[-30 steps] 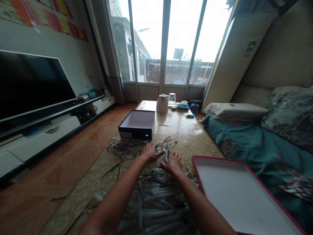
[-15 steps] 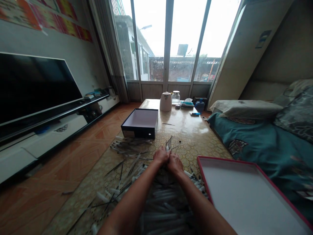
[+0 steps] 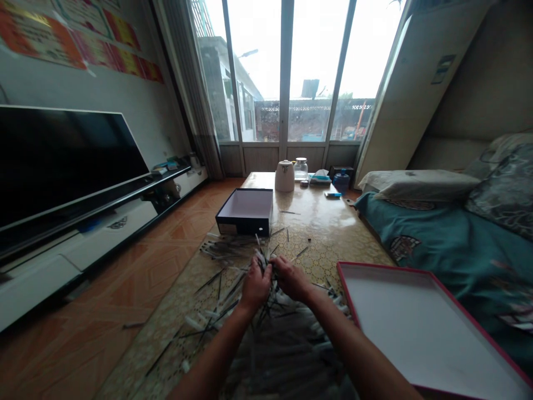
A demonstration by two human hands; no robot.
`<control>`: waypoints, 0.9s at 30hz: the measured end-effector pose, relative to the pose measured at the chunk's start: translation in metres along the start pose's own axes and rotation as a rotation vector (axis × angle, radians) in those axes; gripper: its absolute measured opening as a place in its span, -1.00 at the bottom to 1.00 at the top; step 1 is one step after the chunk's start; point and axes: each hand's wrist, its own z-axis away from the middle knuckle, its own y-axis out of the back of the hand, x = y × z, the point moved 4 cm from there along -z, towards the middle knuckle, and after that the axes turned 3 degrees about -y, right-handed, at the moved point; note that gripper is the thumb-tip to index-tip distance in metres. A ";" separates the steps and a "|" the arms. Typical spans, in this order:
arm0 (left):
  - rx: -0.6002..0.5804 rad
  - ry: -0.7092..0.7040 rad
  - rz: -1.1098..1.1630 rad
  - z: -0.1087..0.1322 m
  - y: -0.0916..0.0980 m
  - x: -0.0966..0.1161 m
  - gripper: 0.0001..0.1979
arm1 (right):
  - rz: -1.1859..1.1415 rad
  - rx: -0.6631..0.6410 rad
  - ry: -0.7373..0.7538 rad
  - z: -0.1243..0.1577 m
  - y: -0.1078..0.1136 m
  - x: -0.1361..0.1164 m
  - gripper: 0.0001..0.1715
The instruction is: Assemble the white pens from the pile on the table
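Note:
My left hand (image 3: 256,284) is closed around a small bunch of thin white and dark sticks (image 3: 260,253), which look like pen refills; their ends poke up past the fingers. Close on its right, my right hand (image 3: 291,276) has its fingers bent and pressed against the same bunch. What exactly its fingertips pinch is too small to make out. Below and between my forearms lies a large heap of clear and whitish tubes (image 3: 287,355), like pen barrels, partly blurred and dark. Loose dark sticks (image 3: 227,303) are scattered to the left of the heap.
A dark open box (image 3: 244,228) stands beyond the hands, with a pile of tubes (image 3: 227,249) before it. At right lies a red-rimmed shallow lid (image 3: 416,316). Farther back are a kettle (image 3: 285,176), a glass jar (image 3: 301,168) and a tissue pack (image 3: 320,178). A sofa (image 3: 437,239) borders the table.
My hands have shifted slightly left and parted a little, the left one now showing its bunch of sticks. More loose sticks lie on the table beyond the hands. The view has tilted slightly.

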 end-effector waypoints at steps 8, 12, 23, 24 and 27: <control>0.122 -0.036 -0.355 0.062 0.069 -0.044 -0.63 | 0.157 -0.232 0.243 0.001 -0.019 -0.046 -0.71; 0.262 -0.074 -0.556 0.071 0.098 -0.056 -0.56 | 0.245 -0.263 0.292 0.001 -0.021 -0.066 -0.65; -0.090 0.203 -0.752 -0.027 0.089 -0.099 -0.30 | 0.293 -0.222 0.336 0.002 -0.021 -0.108 -0.68; -0.118 0.249 -0.769 -0.030 0.088 -0.104 -0.27 | 0.275 -0.222 0.335 0.005 -0.019 -0.106 -0.67; -0.143 0.250 -0.764 -0.025 0.083 -0.111 -0.24 | 0.191 -0.225 0.340 0.013 -0.014 -0.097 -0.62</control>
